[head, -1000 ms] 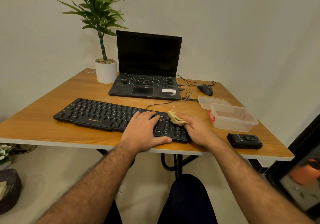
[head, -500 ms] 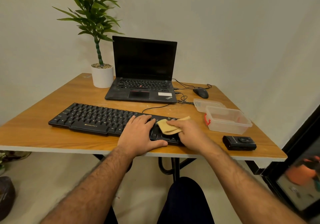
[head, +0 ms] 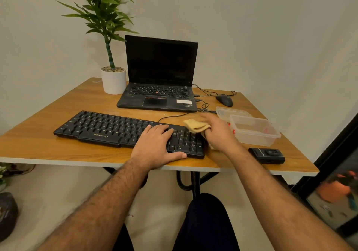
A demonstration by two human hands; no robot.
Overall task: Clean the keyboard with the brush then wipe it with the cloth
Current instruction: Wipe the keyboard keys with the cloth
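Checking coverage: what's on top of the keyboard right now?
The left hand lies flat on the keyboard, hiding keys beneath. The right hand holds the cloth at its right end.

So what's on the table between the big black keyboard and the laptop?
In the head view, mostly bare wood. Only the thin black cable of the keyboard crosses the gap toward the laptop.

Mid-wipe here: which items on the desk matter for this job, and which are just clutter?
In use: keyboard, cloth in the right hand, left hand steadying the keyboard.

Lying about: laptop, mouse, potted plant, clear containers, small black device.
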